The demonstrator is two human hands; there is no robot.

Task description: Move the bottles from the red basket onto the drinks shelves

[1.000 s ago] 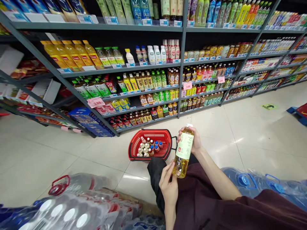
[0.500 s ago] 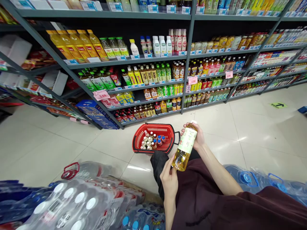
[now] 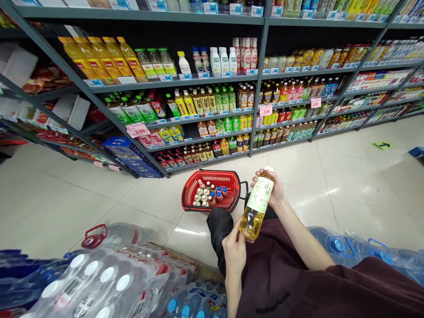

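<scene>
R hand (image 3: 277, 191) is up at the neck end of the bottle (image 3: 257, 205), palm behind it, fingers (image 3: 255, 180) curled round the top just under the white cap. Forearm runs down-right to a dark red sleeve (image 3: 347, 287). L hand (image 3: 234, 255) comes up from below w/ wrist straight, thumb and fingertips (image 3: 239, 228) pinching the bottle's base. So both hands are closed on the one bottle, one at each end.

Bottle is tilted, cap away from the person and to the right, base toward the lap. It has yellow liquid and a pale green label w/ green characters facing the cam. It's held in the air over the dark trouser knee (image 3: 218, 223), just right of the red basket (image 3: 232, 185), not touching it.

Basket sits on the tile floor (image 3: 331, 176) in front of the knee, w/ small capped bottles (image 3: 208, 196) standing inside. Drink shelves (image 3: 198, 82) fill the back. Wrapped packs of water (image 3: 99, 278) lie at bottom left, big blue-capped jugs (image 3: 341, 247) at right.

Vs 0.5 s ago: the bottle has turned about its long axis. The label showed a plainer side then, now the big green characters are round to the front. Bottle is a touch lower. Both hands grip at the same ends, and the basket hasn't moved. View is almost the same.
</scene>
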